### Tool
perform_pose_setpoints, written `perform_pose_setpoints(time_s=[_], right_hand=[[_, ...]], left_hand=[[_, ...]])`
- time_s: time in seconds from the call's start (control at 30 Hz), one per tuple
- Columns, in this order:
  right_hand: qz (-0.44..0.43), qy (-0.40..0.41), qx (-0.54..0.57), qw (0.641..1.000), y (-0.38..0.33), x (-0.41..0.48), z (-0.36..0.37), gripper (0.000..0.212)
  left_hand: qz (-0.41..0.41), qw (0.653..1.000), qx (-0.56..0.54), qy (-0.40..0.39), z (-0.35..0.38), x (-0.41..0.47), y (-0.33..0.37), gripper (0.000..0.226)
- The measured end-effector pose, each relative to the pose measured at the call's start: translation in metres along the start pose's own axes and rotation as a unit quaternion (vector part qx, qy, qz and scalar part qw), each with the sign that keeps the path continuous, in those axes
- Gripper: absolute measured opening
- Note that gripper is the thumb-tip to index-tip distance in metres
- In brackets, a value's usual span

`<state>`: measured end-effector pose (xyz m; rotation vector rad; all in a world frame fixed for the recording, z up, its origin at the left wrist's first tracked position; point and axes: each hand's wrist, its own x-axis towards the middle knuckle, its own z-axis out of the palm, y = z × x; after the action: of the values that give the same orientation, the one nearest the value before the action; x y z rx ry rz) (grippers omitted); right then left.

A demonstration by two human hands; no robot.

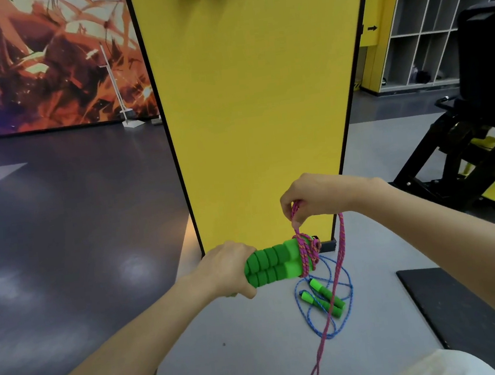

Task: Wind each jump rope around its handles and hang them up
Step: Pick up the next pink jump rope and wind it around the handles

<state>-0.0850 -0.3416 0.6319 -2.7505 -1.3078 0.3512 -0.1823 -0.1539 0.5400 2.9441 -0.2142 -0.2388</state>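
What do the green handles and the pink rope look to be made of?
Green handles: likely matte foam, with soft ribbed segments and no shine. Pink rope: seemingly braided fabric cord, with a visible woven fleck pattern, hanging limp.

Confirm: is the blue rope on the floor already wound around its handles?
No, the blue rope lies in loose loops on the floor with its green handles bare.

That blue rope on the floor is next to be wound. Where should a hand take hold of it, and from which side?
Probably by the two green handles, from above. They lie close side by side on the floor, inside the loose loops of the blue rope, so one hand could likely close over both across their width. The cord itself is slack and would just trail.
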Motion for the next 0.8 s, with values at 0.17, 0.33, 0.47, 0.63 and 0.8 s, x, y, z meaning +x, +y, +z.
perform_pose_setpoints(time_s=[0.17, 0.33, 0.47, 0.63, 0.8], right_hand=[[-0.018, -0.012, 0.048, 0.999, 0.018, 0.009, 0.010, 0.022], [-0.007, -0.020, 0.205, 0.978, 0.030, 0.009, 0.025, 0.030], [-0.020, -0.042, 0.380, 0.924, 0.034, 0.007, 0.044, 0.044], [0.002, -0.033, 0.625, 0.780, 0.032, 0.004, 0.070, 0.019], [0.023, 0.040, 0.728, 0.684, 0.022, 0.013, 0.093, 0.020]], left_hand=[[0.031, 0.995, -0.095, -0.015, -0.001, -0.003, -0.004, 0.030], [0.039, 0.974, -0.225, -0.009, -0.003, -0.010, -0.007, 0.024], [0.043, 0.948, -0.314, 0.000, -0.008, -0.014, -0.006, 0.028], [0.040, 0.909, -0.415, 0.002, -0.010, -0.014, -0.001, 0.024], [0.043, 0.865, -0.500, 0.002, -0.007, -0.013, 0.005, 0.024]])
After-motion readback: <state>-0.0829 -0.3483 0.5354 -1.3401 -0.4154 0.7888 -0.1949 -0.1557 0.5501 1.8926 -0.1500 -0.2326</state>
